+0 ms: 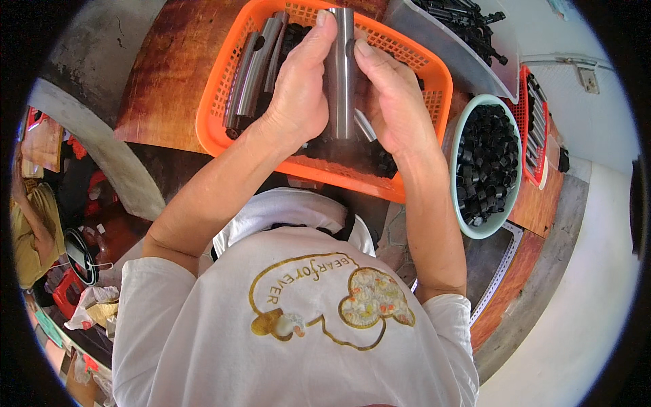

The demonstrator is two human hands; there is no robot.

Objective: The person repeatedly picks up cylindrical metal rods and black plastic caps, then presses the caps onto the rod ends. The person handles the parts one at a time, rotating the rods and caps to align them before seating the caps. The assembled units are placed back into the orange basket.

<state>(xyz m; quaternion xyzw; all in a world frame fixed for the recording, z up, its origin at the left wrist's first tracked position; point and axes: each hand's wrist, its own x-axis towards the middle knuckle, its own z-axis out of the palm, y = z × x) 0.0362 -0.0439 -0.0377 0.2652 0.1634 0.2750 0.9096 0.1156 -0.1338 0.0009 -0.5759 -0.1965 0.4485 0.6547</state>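
Both my hands hold one shiny metal tube (341, 81) upright over an orange plastic basket (215, 102). My left hand (298, 88) wraps the tube from the left, thumb up along its side. My right hand (393, 95) grips it from the right, with fingertips near a small black piece on the tube's upper part. Several more grey metal tubes (254, 68) lie in the basket's left half, and black plastic parts (380, 163) lie at its bottom right.
A pale green bowl (456, 136) full of small black plastic rings (485, 156) stands to the right. A grey bin (420, 27) of black parts sits at the top right, beside a red tray (525, 88). The basket rests on a brown wooden table (169, 68).
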